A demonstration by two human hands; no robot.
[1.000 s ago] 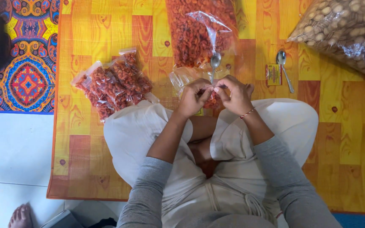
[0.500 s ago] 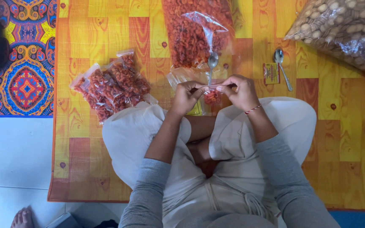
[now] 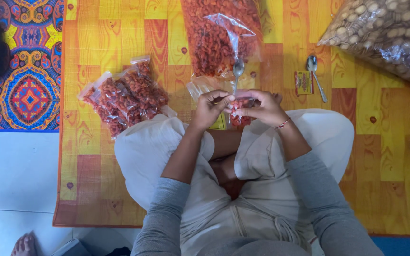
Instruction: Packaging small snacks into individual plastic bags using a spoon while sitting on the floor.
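Note:
I sit cross-legged on an orange wood-patterned mat [image 3: 119, 28]. My left hand [image 3: 210, 108] and my right hand [image 3: 262, 107] meet in front of my knees and together pinch a small clear packet of red-orange snacks [image 3: 239, 110] at its top. Just beyond the hands lies a large open clear bag of the same red-orange snacks [image 3: 217, 35] with a metal spoon [image 3: 237, 70] resting at its mouth. A pile of filled small packets [image 3: 124, 95] lies to the left, beside my left knee.
A second spoon [image 3: 315, 76] and a small yellow-red box [image 3: 303, 82] lie on the mat to the right. A big clear bag of round pale biscuits [image 3: 390, 33] fills the top right. A patterned rug [image 3: 20, 71] lies left; a bare foot [image 3: 24, 245] shows bottom left.
My hands, first pressed close together on the packet, have drawn slightly apart along its top and shifted a little away from me. The spoon and bags have not moved.

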